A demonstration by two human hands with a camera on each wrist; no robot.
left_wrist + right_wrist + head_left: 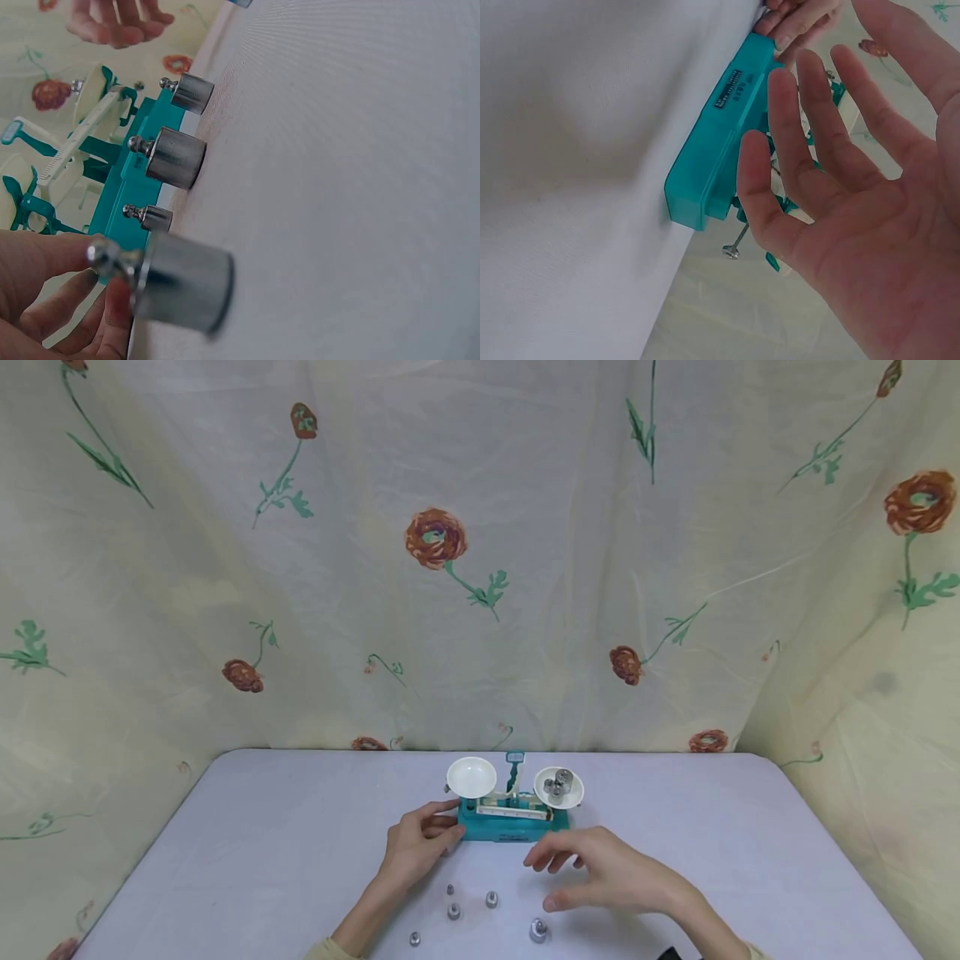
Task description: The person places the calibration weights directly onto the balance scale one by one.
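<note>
A teal balance scale (513,828) with two white pans stands on the table. My left hand (420,843) holds the left end of its base, thumb at the front corner and fingers behind. The left pan (472,777) is bare, while several metal weights (557,785) sit in the right pan (576,795). My right hand (607,872) hovers in front of the scale's right end, fingers spread and slightly bent, holding nothing. Below it on the table stands a knobbed metal weight (538,931). Closer to the left hand are several smaller weights, one being a silver cylinder (176,157).
A white cloth covers the table (285,843). Behind it and at both sides hangs a pale curtain (525,610) printed with red flowers. A small black object (670,953) shows at the bottom edge by the right wrist.
</note>
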